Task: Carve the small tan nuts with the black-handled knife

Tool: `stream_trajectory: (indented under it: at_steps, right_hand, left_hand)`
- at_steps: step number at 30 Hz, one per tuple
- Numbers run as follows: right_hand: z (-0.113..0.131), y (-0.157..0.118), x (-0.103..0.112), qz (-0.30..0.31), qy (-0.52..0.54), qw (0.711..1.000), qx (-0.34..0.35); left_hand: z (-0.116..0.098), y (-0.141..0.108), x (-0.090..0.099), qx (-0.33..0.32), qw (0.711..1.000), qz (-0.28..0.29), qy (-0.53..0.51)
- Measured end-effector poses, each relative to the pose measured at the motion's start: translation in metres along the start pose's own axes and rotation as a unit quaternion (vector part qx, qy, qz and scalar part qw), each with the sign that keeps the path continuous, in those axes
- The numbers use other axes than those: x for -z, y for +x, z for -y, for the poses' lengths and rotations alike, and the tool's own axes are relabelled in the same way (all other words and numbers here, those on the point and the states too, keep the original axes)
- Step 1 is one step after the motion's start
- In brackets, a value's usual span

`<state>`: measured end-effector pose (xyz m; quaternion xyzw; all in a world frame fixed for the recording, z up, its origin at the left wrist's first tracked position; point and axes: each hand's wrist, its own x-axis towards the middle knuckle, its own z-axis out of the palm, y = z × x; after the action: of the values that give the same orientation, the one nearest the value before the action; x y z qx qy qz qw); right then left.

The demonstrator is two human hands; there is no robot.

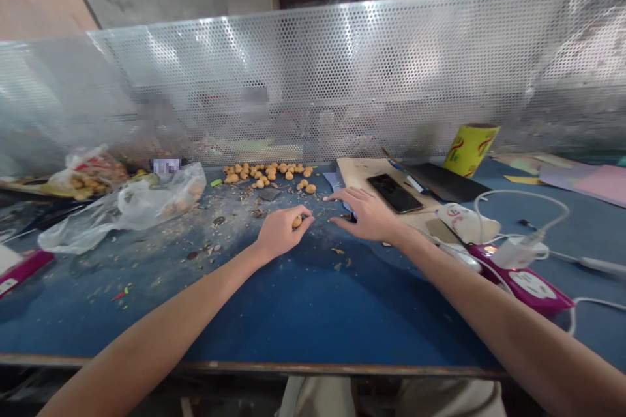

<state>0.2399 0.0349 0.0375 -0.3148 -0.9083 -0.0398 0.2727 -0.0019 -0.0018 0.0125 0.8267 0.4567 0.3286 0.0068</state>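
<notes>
My left hand (283, 232) is closed on a small round tan fruit (297, 222), longan-like, gripped between thumb and fingers just above the table. To its right, my right hand (359, 212) is open, thumb and fingers spread apart, with nothing visible between them. The two hands face each other with a gap between. Behind them lies a loose pile of similar tan fruits (267, 174) near the perforated metal screen. Twigs, crumbs and dark bits are scattered over the blue tabletop (293, 313) to the left of my left hand.
On the left lie a crumpled clear plastic bag (127, 205) and another bag (88, 179) with tan pieces. At right are a black phone (394, 193), a yellow tube (470, 150), a paper cup (468, 221) and a magenta power strip (533, 287) with white cables. The perforated screen (313, 71) stands behind.
</notes>
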Motion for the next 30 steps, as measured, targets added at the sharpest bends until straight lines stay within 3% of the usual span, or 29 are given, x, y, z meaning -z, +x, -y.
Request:
stream_trajectory:
  at_steps: [10,17,19,21,30]
  right_hand:
    - [0.004,0.000,-0.008,0.003,0.042,0.998,0.046]
    - [-0.015,-0.001,-0.015,-0.007,0.013,0.994,-0.106]
    - [-0.024,0.000,-0.017,0.015,-0.038,0.987,-0.154]
    - [-0.032,0.005,-0.020,0.076,-0.099,0.975,-0.185]
    - [-0.051,0.058,-0.040,0.190,-0.100,0.963,-0.163]
  left_hand:
    - [-0.003,-0.002,0.002,-0.023,0.999,-0.020,-0.011]
    - [-0.002,-0.001,0.001,-0.006,0.999,-0.041,-0.018]
    - [-0.001,-0.002,0.000,0.006,0.999,-0.041,-0.011]
    - [0.001,-0.002,-0.001,0.017,0.999,-0.038,-0.004]
    - [0.000,-0.001,-0.001,0.026,0.999,-0.022,-0.008]
